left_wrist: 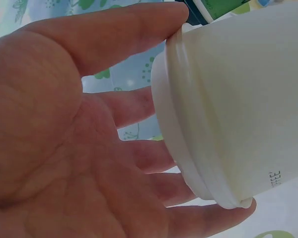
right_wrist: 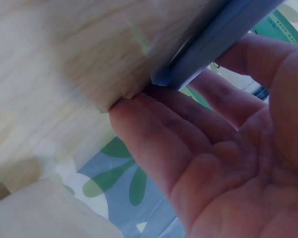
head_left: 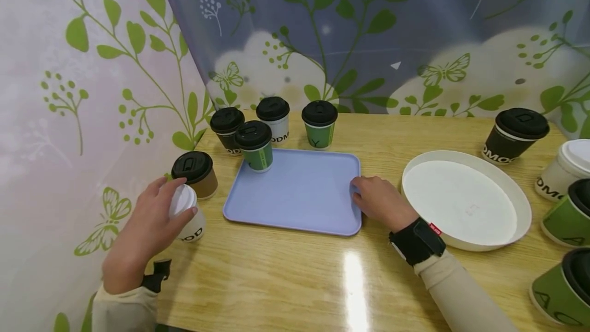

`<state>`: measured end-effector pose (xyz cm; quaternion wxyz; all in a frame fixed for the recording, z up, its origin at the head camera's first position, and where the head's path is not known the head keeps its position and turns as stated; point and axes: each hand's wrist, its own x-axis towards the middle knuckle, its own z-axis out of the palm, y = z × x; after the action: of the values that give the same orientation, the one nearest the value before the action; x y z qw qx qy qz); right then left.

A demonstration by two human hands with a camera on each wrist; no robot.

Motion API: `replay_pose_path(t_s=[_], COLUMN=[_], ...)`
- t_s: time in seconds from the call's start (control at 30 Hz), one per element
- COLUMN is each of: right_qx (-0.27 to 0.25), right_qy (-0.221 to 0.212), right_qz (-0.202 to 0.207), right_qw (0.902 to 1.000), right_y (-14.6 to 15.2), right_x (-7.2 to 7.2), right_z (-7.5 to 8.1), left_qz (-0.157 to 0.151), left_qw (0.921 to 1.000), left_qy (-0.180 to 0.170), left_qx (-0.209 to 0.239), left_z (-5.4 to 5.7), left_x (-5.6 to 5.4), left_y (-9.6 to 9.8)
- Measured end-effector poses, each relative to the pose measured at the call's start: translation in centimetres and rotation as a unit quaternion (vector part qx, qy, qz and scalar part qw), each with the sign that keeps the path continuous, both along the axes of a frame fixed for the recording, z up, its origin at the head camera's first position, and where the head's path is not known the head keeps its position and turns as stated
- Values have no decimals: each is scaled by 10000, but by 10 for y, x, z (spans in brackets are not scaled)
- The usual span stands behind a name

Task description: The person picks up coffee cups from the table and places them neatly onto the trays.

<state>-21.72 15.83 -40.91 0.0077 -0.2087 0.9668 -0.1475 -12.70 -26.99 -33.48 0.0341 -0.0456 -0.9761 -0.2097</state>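
With fingers and thumb spread round the white lid, my left hand [head_left: 149, 219] holds a white paper coffee cup [head_left: 191, 224] from above, at the table's left side. The left wrist view shows the same white cup [left_wrist: 248, 99] with thumb and fingertips on its lid rim. My right hand [head_left: 380, 199] grips the right edge of a lavender-blue tray [head_left: 295, 193]. In the right wrist view the blue tray edge [right_wrist: 218, 44] lies between thumb and fingers, the fingertips against the wooden table. A green cup [head_left: 258, 155] with a black lid stands on the tray's far left corner.
A brown cup [head_left: 203, 183] stands just behind the white one. Black [head_left: 228, 140], white [head_left: 278, 129] and green [head_left: 319, 135] cups line the tray's far side. Right of my right hand lies a round white tray [head_left: 465, 201], with several more cups [head_left: 513, 137] along the right.
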Motion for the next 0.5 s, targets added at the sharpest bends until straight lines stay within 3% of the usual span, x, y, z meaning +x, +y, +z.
replay_pose_path(t_s=[0.5], right_qx=[6], right_qy=[-6], right_qz=[-23], right_qw=[10000], right_y=[-1], right_x=[1], right_z=[3], left_qz=[59], left_qw=[9998], left_qy=[167], left_qx=[-2], left_z=[-3], left_x=[-1], left_y=[1])
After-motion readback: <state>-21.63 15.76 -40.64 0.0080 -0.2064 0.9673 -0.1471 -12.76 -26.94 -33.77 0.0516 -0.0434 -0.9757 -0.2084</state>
